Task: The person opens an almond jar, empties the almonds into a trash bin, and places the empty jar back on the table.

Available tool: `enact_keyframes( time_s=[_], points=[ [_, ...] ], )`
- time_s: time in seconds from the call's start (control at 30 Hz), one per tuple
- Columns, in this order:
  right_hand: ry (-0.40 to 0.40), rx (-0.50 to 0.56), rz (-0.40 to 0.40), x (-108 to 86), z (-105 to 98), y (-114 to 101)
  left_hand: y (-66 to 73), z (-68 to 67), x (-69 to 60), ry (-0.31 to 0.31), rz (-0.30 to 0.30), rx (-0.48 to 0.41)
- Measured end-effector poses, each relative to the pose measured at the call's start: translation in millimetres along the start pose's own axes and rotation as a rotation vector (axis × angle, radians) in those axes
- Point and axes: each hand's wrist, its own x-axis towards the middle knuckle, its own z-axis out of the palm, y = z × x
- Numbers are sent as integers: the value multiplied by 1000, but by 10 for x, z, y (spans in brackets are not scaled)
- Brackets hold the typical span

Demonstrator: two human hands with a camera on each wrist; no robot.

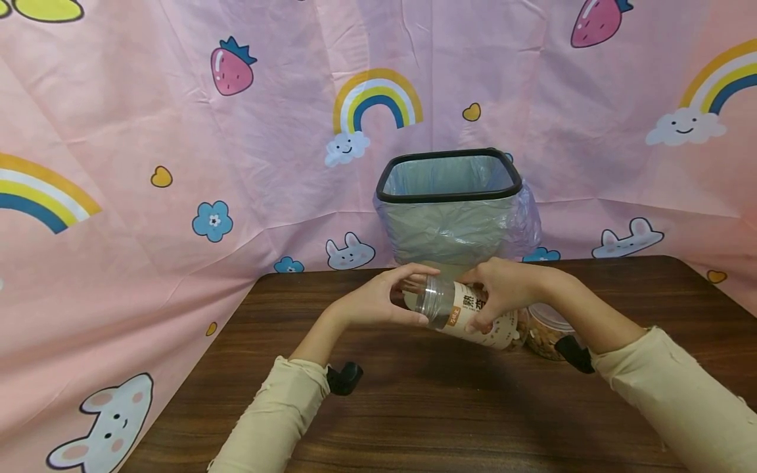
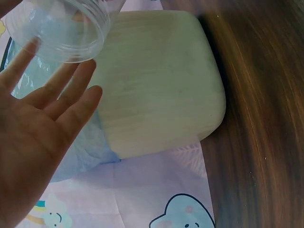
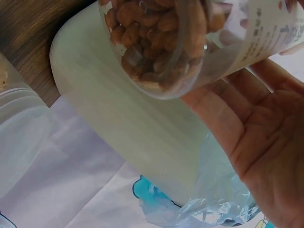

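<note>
A clear plastic jar (image 1: 481, 318) with a cream label is tilted on its side above the table, its mouth end up and to the left. Brown nuts that look like almonds (image 3: 149, 35) lie at its base. My right hand (image 1: 508, 286) grips the jar round its labelled body. My left hand (image 1: 384, 295) curves round the threaded mouth end (image 2: 57, 35), thumb below and fingers above in the head view. I cannot tell if a clear lid is on the mouth.
Behind the hands a pale bin (image 1: 446, 230) with a black rim and a bluish bag liner stands at the back of the dark wooden table (image 1: 414, 407). A second jar (image 1: 547, 332) of nuts stands right of the held one. A patterned pink cloth (image 1: 272, 131) hangs behind.
</note>
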Motion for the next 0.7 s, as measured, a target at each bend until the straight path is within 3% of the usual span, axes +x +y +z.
enact_keyframes(
  time_s=[0.27,0.47,0.57,0.7],
  points=[
    [-4,7,8,-14,6,-12,7,-15,-2,-18,-88,-26],
    [1,0,13,-22,13,-7,-13,-2,9,-16,-161,34],
    [3,-3,14,-25,16,1,-10,5,9,-4,-183,81],
    [9,13,14,-39,2,4,-12,11,-9,2,-182,76]
  ],
)
